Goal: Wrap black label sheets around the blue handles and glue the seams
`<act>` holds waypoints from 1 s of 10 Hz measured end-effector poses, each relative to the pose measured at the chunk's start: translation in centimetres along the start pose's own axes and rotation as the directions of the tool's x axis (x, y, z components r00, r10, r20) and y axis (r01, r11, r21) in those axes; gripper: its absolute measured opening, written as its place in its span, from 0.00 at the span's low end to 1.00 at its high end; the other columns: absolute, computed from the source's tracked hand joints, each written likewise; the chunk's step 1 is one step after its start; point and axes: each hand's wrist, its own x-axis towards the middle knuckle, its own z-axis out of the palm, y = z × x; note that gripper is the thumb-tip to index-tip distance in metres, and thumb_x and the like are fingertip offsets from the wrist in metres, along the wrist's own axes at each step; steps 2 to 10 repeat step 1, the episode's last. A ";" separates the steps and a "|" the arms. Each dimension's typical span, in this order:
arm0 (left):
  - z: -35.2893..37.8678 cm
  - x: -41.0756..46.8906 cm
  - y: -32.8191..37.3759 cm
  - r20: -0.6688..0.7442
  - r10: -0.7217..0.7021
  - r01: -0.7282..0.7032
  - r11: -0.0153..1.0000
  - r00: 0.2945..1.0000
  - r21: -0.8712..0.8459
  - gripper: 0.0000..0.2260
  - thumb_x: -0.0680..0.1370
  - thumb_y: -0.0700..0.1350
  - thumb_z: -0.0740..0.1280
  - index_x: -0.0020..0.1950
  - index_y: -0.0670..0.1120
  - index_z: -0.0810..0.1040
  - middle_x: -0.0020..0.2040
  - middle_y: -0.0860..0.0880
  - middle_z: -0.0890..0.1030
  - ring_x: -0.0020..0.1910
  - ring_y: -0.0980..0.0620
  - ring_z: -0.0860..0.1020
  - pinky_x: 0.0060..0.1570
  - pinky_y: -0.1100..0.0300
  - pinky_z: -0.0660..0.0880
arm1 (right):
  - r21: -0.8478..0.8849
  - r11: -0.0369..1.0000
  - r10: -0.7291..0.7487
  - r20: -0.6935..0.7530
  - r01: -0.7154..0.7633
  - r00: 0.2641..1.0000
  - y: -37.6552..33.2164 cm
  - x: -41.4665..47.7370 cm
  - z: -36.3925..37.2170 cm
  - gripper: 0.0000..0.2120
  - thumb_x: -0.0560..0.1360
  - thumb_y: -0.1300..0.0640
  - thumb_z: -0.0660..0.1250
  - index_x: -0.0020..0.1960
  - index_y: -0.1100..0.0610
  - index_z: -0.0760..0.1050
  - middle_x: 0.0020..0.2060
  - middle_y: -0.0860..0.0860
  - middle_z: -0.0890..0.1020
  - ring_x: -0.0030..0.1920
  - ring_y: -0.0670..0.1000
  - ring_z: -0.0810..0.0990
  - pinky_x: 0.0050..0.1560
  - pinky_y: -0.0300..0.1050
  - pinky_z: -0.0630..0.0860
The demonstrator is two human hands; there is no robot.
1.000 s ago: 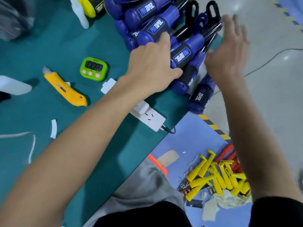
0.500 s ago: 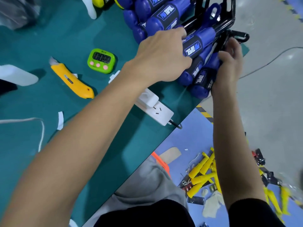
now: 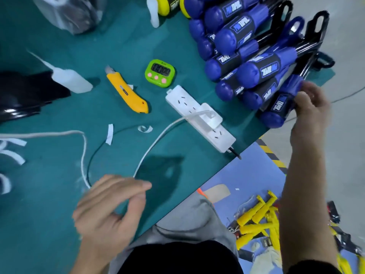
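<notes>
A pile of blue handles (image 3: 256,70) with black label wraps lies at the table's far right corner, their black hooks pointing away. My right hand (image 3: 310,107) grips the nearest blue handle (image 3: 274,111), which hangs over the table's edge. My left hand (image 3: 110,210) hovers low over the green table (image 3: 59,46) near the front edge, blurred, fingers loosely bent and holding nothing. Glossy black label sheets (image 3: 21,95) lie at the left edge. A white glue bottle (image 3: 69,80) with a long nozzle rests against them.
A yellow utility knife (image 3: 128,93), a green timer (image 3: 160,73) and a white power strip (image 3: 183,103) with a plugged-in white cable (image 3: 154,143) sit mid-table. White backing strips (image 3: 109,134) are scattered about. Yellow parts (image 3: 254,218) lie on the floor below right.
My left hand has left the pile of handles and drawn back toward me to the table's front. My right hand stays at the pile's edge, holding the nearest handle.
</notes>
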 end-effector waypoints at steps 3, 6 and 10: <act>-2.8 -6.5 -2.3 -0.082 -0.229 0.232 0.972 0.970 0.036 0.14 0.80 0.40 0.71 0.54 0.61 0.85 0.46 0.58 0.86 0.40 0.50 0.84 0.42 0.52 0.76 | -0.056 0.998 -0.002 0.099 0.008 0.995 0.6 1.4 -1.3 0.20 0.74 0.64 0.66 0.65 0.62 0.79 0.52 0.48 0.85 0.52 0.48 0.81 0.53 0.42 0.76; -2.8 -6.5 -2.3 -0.082 -0.229 0.232 0.972 0.970 0.036 0.14 0.80 0.40 0.71 0.54 0.61 0.85 0.46 0.58 0.86 0.40 0.50 0.84 0.42 0.52 0.76 | -0.056 0.998 -0.002 0.099 0.008 0.995 0.6 1.4 -1.3 0.20 0.74 0.64 0.66 0.65 0.62 0.79 0.52 0.48 0.85 0.52 0.48 0.81 0.53 0.42 0.76; -2.8 -6.5 -2.3 -0.082 -0.229 0.232 0.972 0.970 0.036 0.14 0.80 0.40 0.71 0.54 0.61 0.85 0.46 0.58 0.86 0.40 0.50 0.84 0.42 0.52 0.76 | -0.056 0.998 -0.002 0.099 0.008 0.995 0.6 1.4 -1.3 0.20 0.74 0.64 0.66 0.65 0.62 0.79 0.52 0.48 0.85 0.52 0.48 0.81 0.53 0.42 0.76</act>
